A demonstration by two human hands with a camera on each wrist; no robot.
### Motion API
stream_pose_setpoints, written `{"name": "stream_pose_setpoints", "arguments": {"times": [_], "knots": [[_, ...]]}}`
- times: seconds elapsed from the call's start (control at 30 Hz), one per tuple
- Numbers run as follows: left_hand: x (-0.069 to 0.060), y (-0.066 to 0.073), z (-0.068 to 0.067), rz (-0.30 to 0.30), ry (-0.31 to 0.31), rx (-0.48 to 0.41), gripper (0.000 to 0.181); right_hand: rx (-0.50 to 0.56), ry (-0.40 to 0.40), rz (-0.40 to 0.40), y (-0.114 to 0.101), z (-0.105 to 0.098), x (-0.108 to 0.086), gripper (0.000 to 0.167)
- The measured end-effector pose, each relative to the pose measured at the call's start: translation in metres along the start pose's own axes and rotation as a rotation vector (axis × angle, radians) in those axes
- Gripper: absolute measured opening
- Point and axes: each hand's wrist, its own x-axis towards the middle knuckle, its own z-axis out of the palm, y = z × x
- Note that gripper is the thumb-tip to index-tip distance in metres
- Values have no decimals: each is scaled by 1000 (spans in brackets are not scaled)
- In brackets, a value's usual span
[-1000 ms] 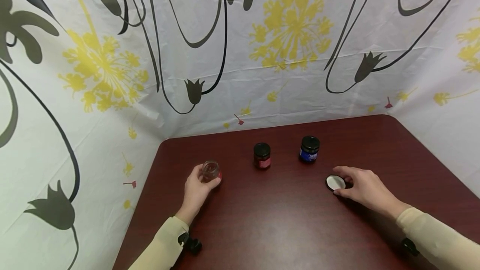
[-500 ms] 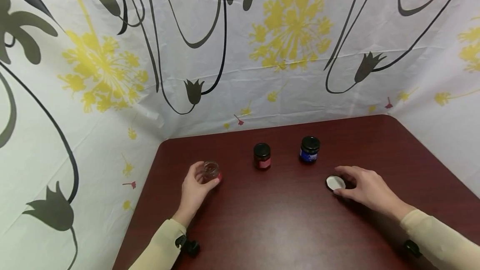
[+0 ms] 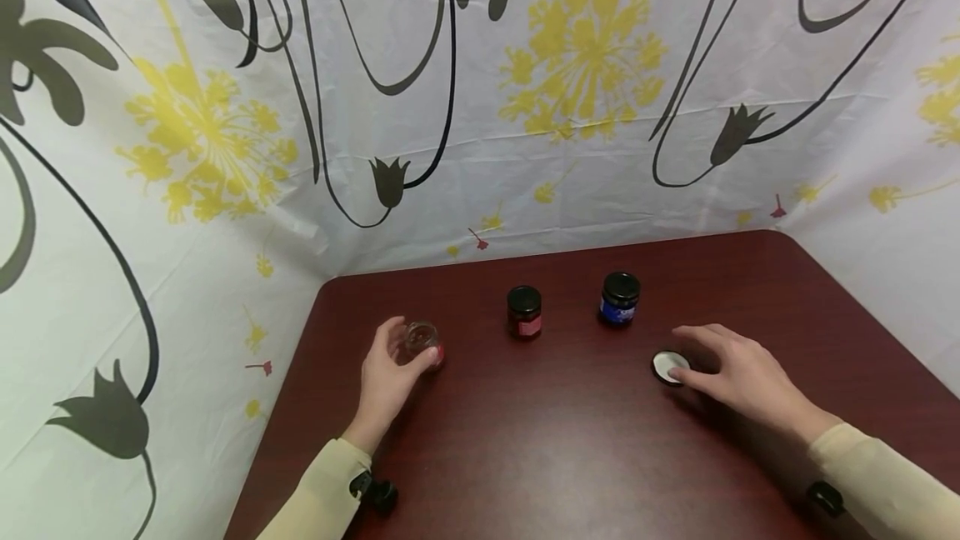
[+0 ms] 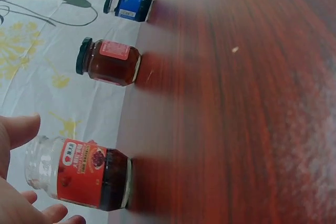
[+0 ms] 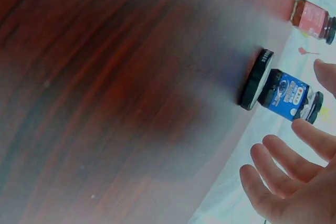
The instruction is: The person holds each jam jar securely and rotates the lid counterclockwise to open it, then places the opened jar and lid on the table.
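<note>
An open glass jar (image 3: 422, 342) with a red label (image 4: 81, 172) stands upright on the table at the left, its mouth uncovered. Around it, the left hand (image 3: 388, 383) is spread; in the left wrist view thumb and fingers are apart from the glass. A black-rimmed lid (image 3: 670, 367) lies on the table at the right, white inside up. Beside this lid (image 5: 255, 80) is the right hand (image 3: 742, 377), its fingers apart and extended and holding nothing, with the thumb tip over the lid's near edge in the head view.
Farther back stand two closed jars with black lids: one with a pink label (image 3: 524, 312), and right of it one with a blue label (image 3: 618, 299). Behind the dark red table (image 3: 540, 440) hangs a white cloth (image 3: 480, 123) with a flower print.
The right hand has let go of the lid and drawn slightly to the right, its fingers wider apart. The left hand's fingers have loosened from the jar. Jar and lid have stayed put.
</note>
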Motion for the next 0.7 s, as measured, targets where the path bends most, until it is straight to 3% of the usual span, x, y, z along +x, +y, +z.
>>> {"name": "stream_pose_setpoints", "arguments": {"times": [0.27,0.7], "knots": [[-3,10,0,106,136,27,72,16,49,54,-5,-7,-1,53],[-12,36,5,225,173,-33,68,12,155,-10,-7,-12,-4,57]]}}
